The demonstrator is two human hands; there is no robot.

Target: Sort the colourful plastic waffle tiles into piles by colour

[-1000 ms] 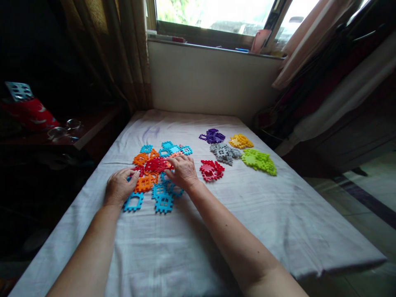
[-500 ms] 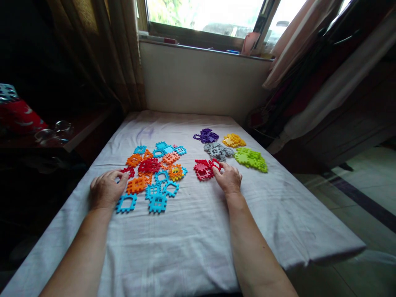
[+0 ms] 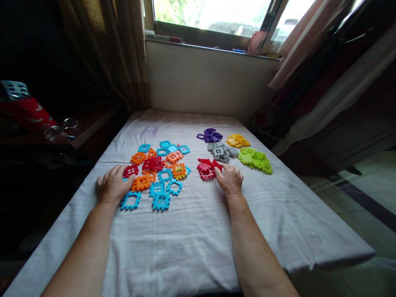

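Observation:
My left hand (image 3: 114,184) rests at the left edge of a mixed group of plastic interlocking tiles. Its fingers are stretched and the thumb is apart, beside a red window tile (image 3: 131,170) and above a blue frame tile (image 3: 130,201). Orange tiles (image 3: 141,182), a dark red stack (image 3: 154,163) and blue tiles (image 3: 161,201) lie to its right. My right hand (image 3: 229,178) is at a small pile of red tiles (image 3: 206,170), thumb and fingers closed on the edge of a red tile (image 3: 216,166); its fingertips are partly hidden.
Beyond my right hand lie sorted piles: purple (image 3: 210,135), grey (image 3: 220,152), yellow (image 3: 238,140) and lime green (image 3: 255,160). A white cloth covers the table (image 3: 182,247). Glasses (image 3: 63,130) lie on a dark side surface at left. A window sill stands behind.
The red tile at my right hand now lies lower against the red pile. My left hand has shifted slightly, showing more of the red window tile. The whole view has moved a little.

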